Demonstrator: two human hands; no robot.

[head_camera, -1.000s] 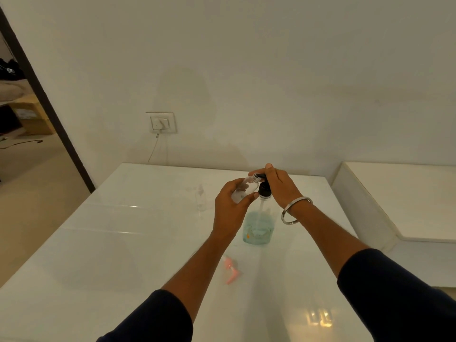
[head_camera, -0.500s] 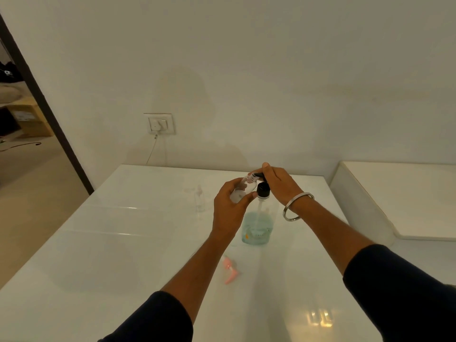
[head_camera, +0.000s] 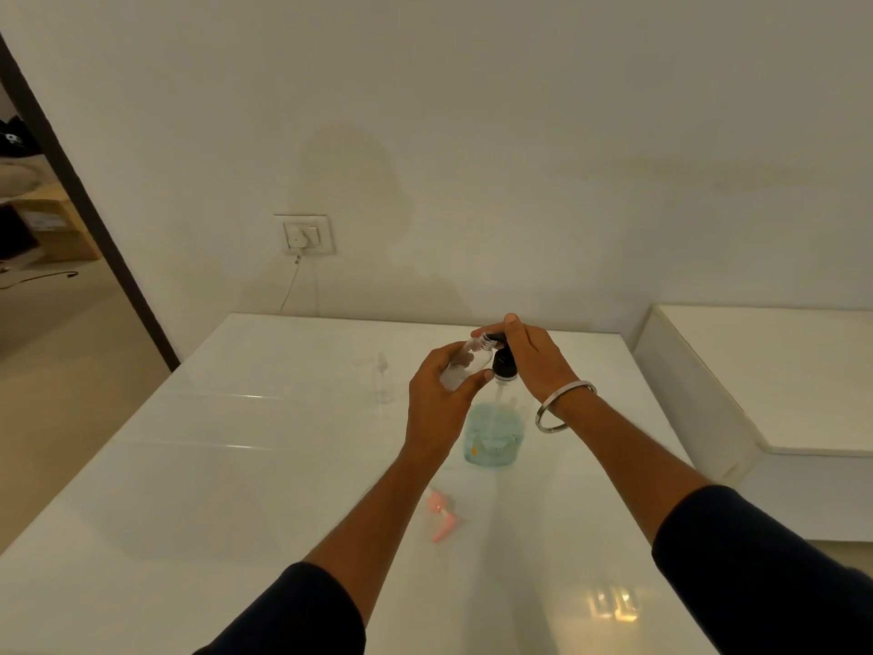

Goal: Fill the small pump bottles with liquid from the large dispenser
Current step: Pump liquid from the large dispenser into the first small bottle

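The large clear dispenser (head_camera: 493,432), holding pale blue-green liquid in its lower part, stands on the white table (head_camera: 236,465). My right hand (head_camera: 534,359) rests on its black pump head (head_camera: 504,364), fingers over the top. My left hand (head_camera: 439,399) grips a small clear bottle (head_camera: 465,364), tilted with its open neck right at the pump's spout. Another small clear bottle (head_camera: 383,378) stands upright on the table to the left. A pink pump cap (head_camera: 441,515) lies on the table near my left forearm.
The table's far edge meets a wall with a socket (head_camera: 304,234) and a hanging cable. A lower white surface (head_camera: 779,380) adjoins on the right. A doorway (head_camera: 42,276) opens at the left.
Both hands have kept their places at the pump head. The view has shifted slightly; the small bottle stays tilted at the spout.
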